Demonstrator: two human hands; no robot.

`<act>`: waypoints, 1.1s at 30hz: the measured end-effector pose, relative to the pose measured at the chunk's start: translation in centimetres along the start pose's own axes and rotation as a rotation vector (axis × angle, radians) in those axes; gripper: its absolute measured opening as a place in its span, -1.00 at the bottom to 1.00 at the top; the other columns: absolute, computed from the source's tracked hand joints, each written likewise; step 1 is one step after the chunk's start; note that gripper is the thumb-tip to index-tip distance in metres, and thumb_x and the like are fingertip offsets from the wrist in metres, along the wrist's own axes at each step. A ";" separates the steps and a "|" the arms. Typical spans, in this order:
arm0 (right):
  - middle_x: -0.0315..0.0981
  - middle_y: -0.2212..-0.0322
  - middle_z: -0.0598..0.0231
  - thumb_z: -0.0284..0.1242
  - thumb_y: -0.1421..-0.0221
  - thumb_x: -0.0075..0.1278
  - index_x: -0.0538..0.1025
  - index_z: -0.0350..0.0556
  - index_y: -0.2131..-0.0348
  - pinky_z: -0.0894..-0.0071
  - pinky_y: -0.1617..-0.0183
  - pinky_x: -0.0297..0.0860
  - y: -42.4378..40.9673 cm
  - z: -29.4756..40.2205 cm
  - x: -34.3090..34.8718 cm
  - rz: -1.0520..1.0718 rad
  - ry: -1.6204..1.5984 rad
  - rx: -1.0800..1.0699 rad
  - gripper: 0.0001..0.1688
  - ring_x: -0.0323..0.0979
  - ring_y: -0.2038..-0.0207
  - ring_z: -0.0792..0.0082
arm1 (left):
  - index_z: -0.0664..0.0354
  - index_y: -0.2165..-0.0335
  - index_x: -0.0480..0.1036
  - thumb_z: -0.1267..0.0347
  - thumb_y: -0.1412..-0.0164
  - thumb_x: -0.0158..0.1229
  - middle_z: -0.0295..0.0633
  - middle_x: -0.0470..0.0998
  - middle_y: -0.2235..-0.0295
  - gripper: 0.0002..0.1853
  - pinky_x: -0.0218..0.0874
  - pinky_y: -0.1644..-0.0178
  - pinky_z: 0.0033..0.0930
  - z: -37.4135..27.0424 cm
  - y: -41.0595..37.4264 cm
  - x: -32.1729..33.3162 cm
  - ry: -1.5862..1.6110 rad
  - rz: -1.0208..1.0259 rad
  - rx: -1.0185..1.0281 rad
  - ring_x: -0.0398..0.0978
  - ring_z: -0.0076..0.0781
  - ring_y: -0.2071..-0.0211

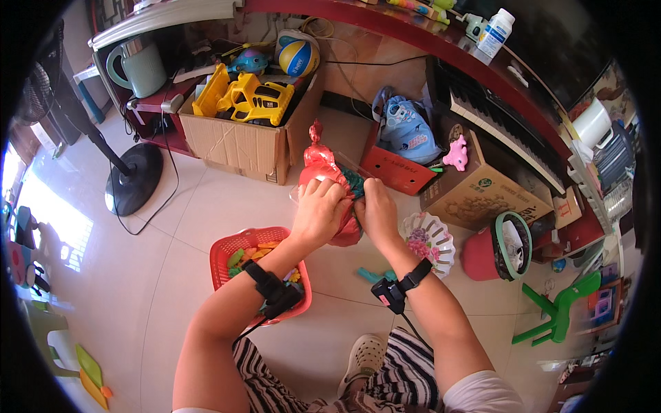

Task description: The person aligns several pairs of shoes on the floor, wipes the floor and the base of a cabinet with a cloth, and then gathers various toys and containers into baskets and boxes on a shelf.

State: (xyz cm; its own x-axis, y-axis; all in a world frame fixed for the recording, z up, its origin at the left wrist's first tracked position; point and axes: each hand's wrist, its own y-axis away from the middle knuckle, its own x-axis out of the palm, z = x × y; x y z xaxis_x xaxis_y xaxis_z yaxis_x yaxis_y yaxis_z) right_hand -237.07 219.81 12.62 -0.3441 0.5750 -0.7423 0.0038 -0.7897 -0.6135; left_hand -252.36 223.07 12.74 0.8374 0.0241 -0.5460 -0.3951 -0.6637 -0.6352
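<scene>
Both hands are raised over the tiled floor, gripping a shiny red foil item (323, 157) with a twisted top and a dark green part (354, 181). It may be a foil balloon or wrapping; I cannot tell which. My left hand (321, 209) presses over its red front with curled fingers. At its right side, my right hand (378, 210) pinches the edge near the green part. Clear plastic shows beside it. Below my left forearm stands a red plastic basket (219, 258) of small colourful toys. A flower-patterned white openwork dish (444, 242) lies right of my right hand.
A cardboard box (242, 147) holds a yellow toy truck (258, 100) and a ball (298, 58). A red box (397, 170) with a blue bag (410, 131), a bin (483, 253) and a green chair (560, 307) stand right. A fan base (135, 180) and its cord lie left.
</scene>
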 end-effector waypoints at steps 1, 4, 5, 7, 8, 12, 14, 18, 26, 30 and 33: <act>0.25 0.50 0.00 -0.63 0.20 -0.07 0.20 -0.18 0.44 0.04 0.40 0.28 0.0 -0.1 0.1 0.000 -0.041 0.017 -0.75 0.31 0.41 -0.11 | 0.17 0.43 0.35 0.46 0.03 0.12 -0.21 0.38 0.41 -0.88 0.08 0.17 -0.17 -0.1 0.0 0.2 0.006 -0.011 0.009 0.25 -0.11 0.31; 0.21 0.52 -0.05 -0.67 0.19 -0.12 0.18 -0.22 0.46 0.01 0.39 0.22 -0.2 -0.5 0.4 -0.022 -0.124 0.043 -0.78 0.26 0.41 -0.17 | 0.17 0.42 0.35 0.46 0.02 0.12 -0.21 0.37 0.39 -0.87 0.07 0.15 -0.15 -0.2 -0.3 0.5 0.003 -0.009 0.015 0.25 -0.09 0.29; 0.20 0.52 -0.06 -0.68 0.19 -0.12 0.18 -0.22 0.47 0.02 0.40 0.22 -0.2 -0.7 0.6 -0.043 -0.126 0.036 -0.78 0.25 0.41 -0.18 | 0.17 0.41 0.35 0.45 0.02 0.12 -0.20 0.37 0.36 -0.86 0.08 0.13 -0.15 -0.3 -0.4 0.4 -0.012 0.015 0.000 0.25 -0.09 0.27; 0.17 0.53 -0.07 -0.68 0.17 -0.12 0.17 -0.22 0.48 0.03 0.42 0.20 -0.5 -1.1 0.5 -0.081 -0.130 0.049 -0.80 0.24 0.43 -0.19 | 0.15 0.33 0.35 0.41 0.02 0.15 -0.17 0.35 0.28 -0.79 0.07 0.07 -0.14 -0.2 -0.8 0.0 -0.055 -0.002 -0.011 0.24 -0.05 0.19; 0.16 0.54 -0.07 -0.68 0.16 -0.13 0.16 -0.22 0.49 0.04 0.42 0.19 -0.7 -1.4 0.1 -0.097 -0.128 0.070 -0.80 0.23 0.43 -0.19 | 0.14 0.27 0.35 0.39 0.02 0.17 -0.15 0.33 0.23 -0.72 0.06 0.03 -0.14 -0.2 -0.9 -0.2 -0.078 -0.042 -0.008 0.23 -0.02 0.15; 0.20 0.46 -0.04 -0.69 0.17 -0.12 0.21 -0.23 0.43 0.02 0.31 0.24 -1.2 -2.4 -0.7 -0.103 -0.136 0.005 -0.79 0.26 0.37 -0.15 | 0.12 -0.11 -0.02 0.20 0.21 0.37 0.05 0.20 0.00 -0.03 -0.01 -0.14 -0.08 1.6 -0.4 0.1 0.188 -0.001 -0.285 0.14 0.04 -0.06; 0.25 0.40 -0.02 -0.69 0.18 -0.12 0.24 -0.23 0.40 0.09 0.26 0.28 -2.8 -0.4 -1.0 -0.118 -0.156 -0.149 -0.76 0.29 0.32 -0.10 | 0.12 -0.17 -0.23 0.28 0.26 0.40 0.08 0.22 -0.02 0.14 0.13 -0.08 -0.13 3.7 -0.2 1.2 0.531 0.018 -0.316 0.22 -0.05 -0.05; 0.33 0.34 0.07 -0.66 0.14 -0.07 0.31 -0.20 0.38 0.16 0.21 0.31 -7.0 0.9 0.6 -0.124 -0.169 -0.291 -0.78 0.33 0.26 -0.02 | 0.20 -0.13 -0.10 0.49 0.08 0.17 -0.05 0.36 0.12 -0.17 0.33 0.15 -0.38 7.1 -1.2 2.5 0.944 -0.171 -0.553 0.42 -0.34 0.16; 0.38 0.34 0.09 -0.60 0.02 -0.08 0.37 -0.20 0.37 0.21 0.09 0.30 -15.5 1.6 2.4 -0.166 -0.337 -0.397 -0.88 0.35 0.20 0.04 | 0.28 0.20 0.26 0.53 -0.23 -0.14 -0.22 0.47 0.35 -0.85 0.37 0.24 -0.45 11.7 -10.4 2.2 0.851 -0.380 -0.510 0.46 -0.48 0.33; 0.39 0.30 0.10 -0.61 0.05 -0.03 0.40 -0.21 0.34 0.20 0.07 0.29 -10.9 -2.3 -1.5 -0.111 -0.218 -0.429 -0.83 0.36 0.15 0.06 | 0.29 0.22 0.23 0.50 -0.20 -0.14 -0.16 0.44 0.33 -0.85 0.43 0.38 -0.37 12.1 -14.9 0.4 0.857 -0.433 -0.517 0.48 -0.41 0.42; 0.41 0.33 0.12 -0.60 0.05 0.00 0.42 -0.22 0.35 0.23 0.10 0.30 -4.2 -6.6 -5.2 0.034 -0.120 -0.244 -0.84 0.39 0.19 0.08 | 0.31 0.33 0.31 0.50 -0.16 -0.12 -0.16 0.45 0.39 -0.89 0.40 0.41 -0.40 17.6 -18.9 -2.3 0.783 -0.484 -0.422 0.50 -0.36 0.42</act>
State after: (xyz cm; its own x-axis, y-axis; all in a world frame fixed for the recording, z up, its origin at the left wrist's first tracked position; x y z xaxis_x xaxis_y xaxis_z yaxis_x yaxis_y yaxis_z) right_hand -229.15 221.56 17.29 -0.4488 0.5076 -0.7354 0.2386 -0.7250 -0.6461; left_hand -253.45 248.78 16.38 0.9444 -0.0359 0.3267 0.0912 -0.9264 -0.3653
